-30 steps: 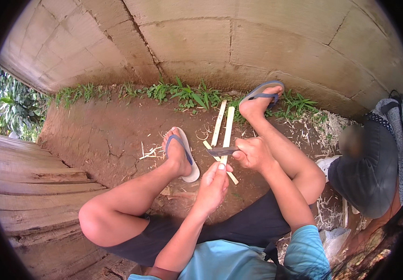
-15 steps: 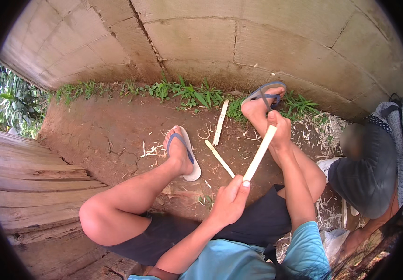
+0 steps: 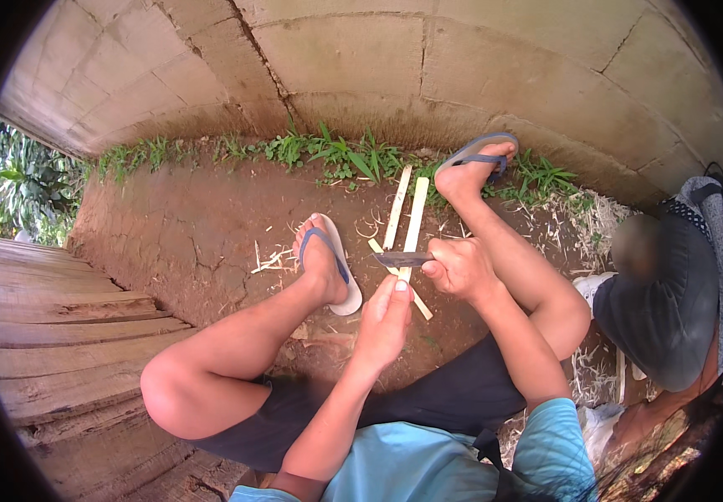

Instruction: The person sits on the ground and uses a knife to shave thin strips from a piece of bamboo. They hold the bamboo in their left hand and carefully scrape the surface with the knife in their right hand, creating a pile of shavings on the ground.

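My left hand (image 3: 384,322) pinches the near end of a pale, flat bamboo strip (image 3: 416,216), which points away from me toward the wall. In my right hand (image 3: 462,268) is a knife (image 3: 406,259), its handle wrapped by my fingers. The dark blade lies across the strip, just beyond my left fingertips. Beneath them on the dirt rests another pale strip (image 3: 423,307), partly hidden by the blade and held strip. A further strip (image 3: 397,207) lies on the ground just left of the held one.
A block wall (image 3: 345,67) with weeds (image 3: 353,156) at its foot runs along the far side. Wooden planks (image 3: 69,326) border the left. At right sits another person (image 3: 658,309). Shavings (image 3: 274,261) are scattered on the dirt around my sandalled feet.
My right hand has come nearer and left, bringing the knife blade across the strip. The held strip has swung more upright, and my left hand has shifted left and up.
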`<state>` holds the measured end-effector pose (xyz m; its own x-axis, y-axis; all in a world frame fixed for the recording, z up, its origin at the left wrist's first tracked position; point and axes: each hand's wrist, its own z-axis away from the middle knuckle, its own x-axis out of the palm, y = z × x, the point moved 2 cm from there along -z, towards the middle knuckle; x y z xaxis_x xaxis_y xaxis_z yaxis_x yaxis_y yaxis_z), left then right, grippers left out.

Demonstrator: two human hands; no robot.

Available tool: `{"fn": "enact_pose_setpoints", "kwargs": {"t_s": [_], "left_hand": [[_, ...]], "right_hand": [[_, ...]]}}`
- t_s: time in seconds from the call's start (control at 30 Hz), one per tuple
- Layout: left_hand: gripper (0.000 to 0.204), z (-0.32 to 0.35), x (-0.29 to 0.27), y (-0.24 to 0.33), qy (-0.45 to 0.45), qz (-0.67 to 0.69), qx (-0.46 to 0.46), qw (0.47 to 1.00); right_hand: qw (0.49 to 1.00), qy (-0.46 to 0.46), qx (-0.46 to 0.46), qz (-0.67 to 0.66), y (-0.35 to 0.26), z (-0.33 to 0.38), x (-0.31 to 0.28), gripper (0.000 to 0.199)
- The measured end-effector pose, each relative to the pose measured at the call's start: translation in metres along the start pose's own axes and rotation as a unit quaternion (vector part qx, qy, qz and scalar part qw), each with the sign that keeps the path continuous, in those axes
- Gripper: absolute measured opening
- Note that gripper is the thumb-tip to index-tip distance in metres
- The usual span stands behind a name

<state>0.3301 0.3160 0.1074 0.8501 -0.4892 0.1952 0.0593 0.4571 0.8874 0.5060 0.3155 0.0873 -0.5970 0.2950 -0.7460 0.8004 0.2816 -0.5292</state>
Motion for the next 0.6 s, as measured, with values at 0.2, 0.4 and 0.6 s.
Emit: {"fn": "enact_pose_setpoints", "kwargs": {"t_s": [0.2, 0.4, 0.6], "left_hand": [[0.027, 0.001, -0.003, 0.009, 0.045, -0.189, 0.058, 0.979], [0.025, 0.008, 0.0, 0.007, 0.049, -0.202, 0.058, 0.976], [0.028, 0.002, 0.007, 0.002, 0.046, -0.162, 0.059, 0.984]], "right_hand": [[0.997, 0.054, -0.033, 0.052, 0.009, 0.001, 0.002, 0.056], [0.981, 0.143, 0.013, 0.127, 0.034, -0.01, -0.016, 0.054], [0.953, 0.136, 0.216, 0.161, 0.05, -0.009, -0.014, 0.059]]}}
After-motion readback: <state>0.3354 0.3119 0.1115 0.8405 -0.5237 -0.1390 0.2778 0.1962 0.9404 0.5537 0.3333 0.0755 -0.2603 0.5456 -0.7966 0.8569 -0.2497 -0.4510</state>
